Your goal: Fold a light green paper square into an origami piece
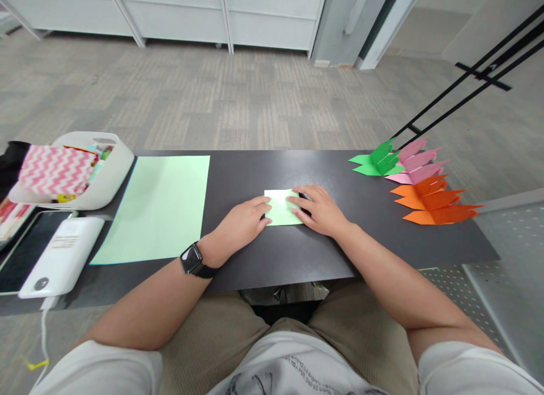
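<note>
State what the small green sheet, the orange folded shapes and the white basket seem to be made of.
Small green sheet: seemingly matte paper, by its thin, straight edges.
Orange folded shapes: likely matte paper, given the sharp creases and points.
White basket: probably smooth plastic, going by its rounded, moulded-looking wall; the material isn't certain.

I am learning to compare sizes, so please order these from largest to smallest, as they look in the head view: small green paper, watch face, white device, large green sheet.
1. Large green sheet
2. White device
3. Small green paper, partly covered by fingers
4. Watch face
</note>
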Demonstrator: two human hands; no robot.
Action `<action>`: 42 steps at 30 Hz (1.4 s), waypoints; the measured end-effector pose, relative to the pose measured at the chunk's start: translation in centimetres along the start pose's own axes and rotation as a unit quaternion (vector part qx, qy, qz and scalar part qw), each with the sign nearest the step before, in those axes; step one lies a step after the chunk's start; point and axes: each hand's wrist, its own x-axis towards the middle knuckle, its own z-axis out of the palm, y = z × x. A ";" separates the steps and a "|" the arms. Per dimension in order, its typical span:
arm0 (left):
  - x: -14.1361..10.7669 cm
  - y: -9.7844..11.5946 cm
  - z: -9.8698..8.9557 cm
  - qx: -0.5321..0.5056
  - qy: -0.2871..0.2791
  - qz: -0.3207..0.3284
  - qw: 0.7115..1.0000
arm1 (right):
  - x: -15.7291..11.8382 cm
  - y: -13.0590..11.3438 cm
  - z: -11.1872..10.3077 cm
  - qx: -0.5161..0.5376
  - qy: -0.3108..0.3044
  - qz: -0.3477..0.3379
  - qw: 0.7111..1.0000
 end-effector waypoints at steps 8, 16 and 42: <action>0.0 -0.3 0.0 -0.005 -0.007 0.000 1.000 | 0.0 -0.1 -0.7 0.016 0.018 0.006 1.000; 0.0 -0.1 -0.4 -0.009 -0.017 -0.005 1.000 | -0.5 0.6 -0.5 0.015 0.000 0.005 1.000; 0.3 -1.3 -0.8 0.032 0.019 0.017 0.999 | -0.5 0.7 0.1 -0.008 -0.009 -0.001 1.000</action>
